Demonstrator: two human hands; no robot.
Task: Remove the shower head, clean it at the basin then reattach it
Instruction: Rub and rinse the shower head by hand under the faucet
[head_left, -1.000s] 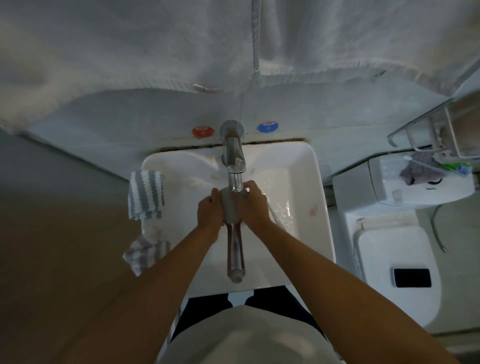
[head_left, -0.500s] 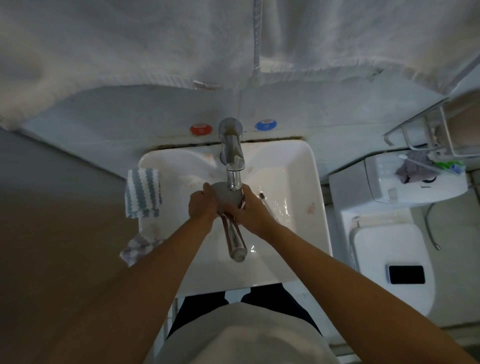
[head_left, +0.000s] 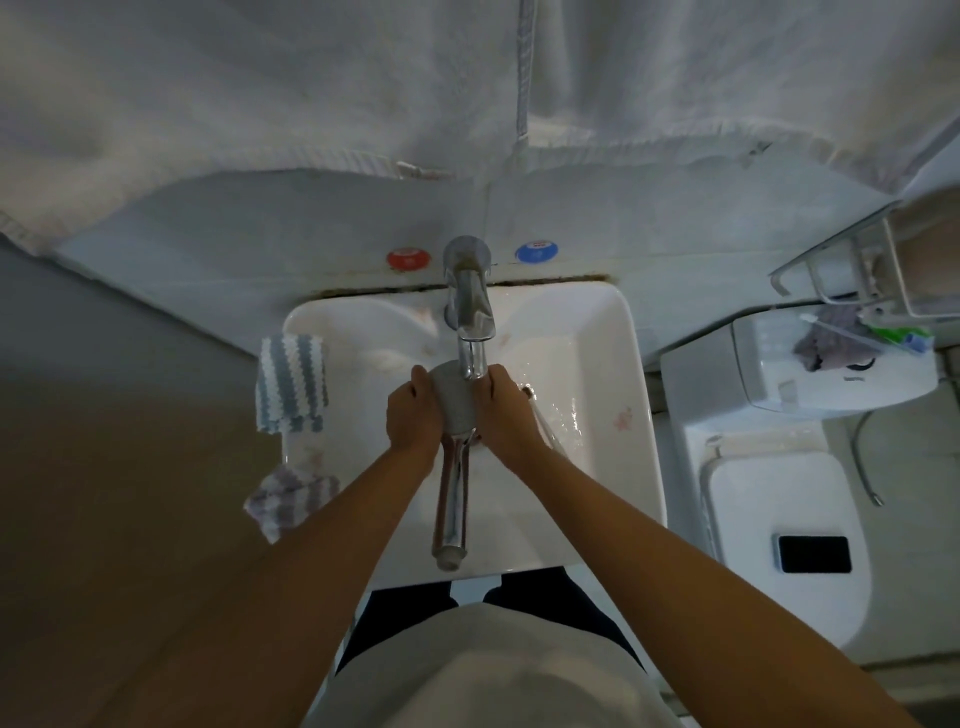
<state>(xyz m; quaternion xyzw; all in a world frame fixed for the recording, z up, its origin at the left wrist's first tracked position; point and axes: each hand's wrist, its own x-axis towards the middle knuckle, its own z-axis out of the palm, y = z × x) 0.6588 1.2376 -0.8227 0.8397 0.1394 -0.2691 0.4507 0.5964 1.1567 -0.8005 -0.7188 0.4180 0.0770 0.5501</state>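
A chrome shower head (head_left: 453, 400) with a grey round face lies face up over the white basin (head_left: 621, 374), right under the spout of the chrome tap (head_left: 470, 306). Its long shiny handle (head_left: 451, 499) points toward me, ending near the basin's front edge. My left hand (head_left: 413, 413) grips the left side of the head and my right hand (head_left: 501, 410) grips the right side. A thin stream of water runs down to the right of my right hand onto the wet basin floor.
Red (head_left: 408, 258) and blue (head_left: 534, 251) knobs sit on the wall beside the tap. A striped blue cloth (head_left: 292, 383) and a grey-striped cloth (head_left: 288, 496) hang on the basin's left rim. A toilet (head_left: 779, 540) with a phone (head_left: 814, 554) on its lid stands right. Towels hang above.
The shower head has swung so its handle points straight toward me again and reaches nearer the basin's front edge. Both hands have stayed on the head under the tap.
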